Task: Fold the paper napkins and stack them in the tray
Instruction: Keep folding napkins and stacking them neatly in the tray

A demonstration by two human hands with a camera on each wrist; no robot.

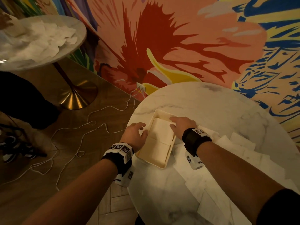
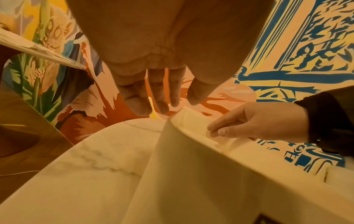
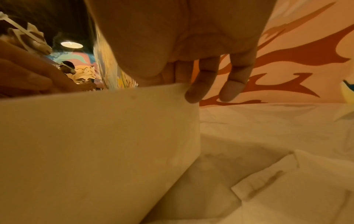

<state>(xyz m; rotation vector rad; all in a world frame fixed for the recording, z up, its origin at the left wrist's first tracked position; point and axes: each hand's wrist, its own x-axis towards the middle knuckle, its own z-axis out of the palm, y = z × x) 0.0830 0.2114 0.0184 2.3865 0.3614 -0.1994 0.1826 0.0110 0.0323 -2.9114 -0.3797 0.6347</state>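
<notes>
Our left hand [image 1: 135,135] hovers relaxed outside the tray [image 1: 159,165] while right fingers [image 1: 174,120] pinch the folded napkin [image 1: 160,132] lying lengthwise beneath them.

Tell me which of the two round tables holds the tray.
The near marble table under both hands holds the tray; the far table at upper left carries only loose napkins.

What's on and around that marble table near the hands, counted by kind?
Hands: 2, left hand and right hand
Tray: 1
Folded napkin stack in the tray: 1
Loose napkins pile beside the tray: 1
Total: 5
</notes>
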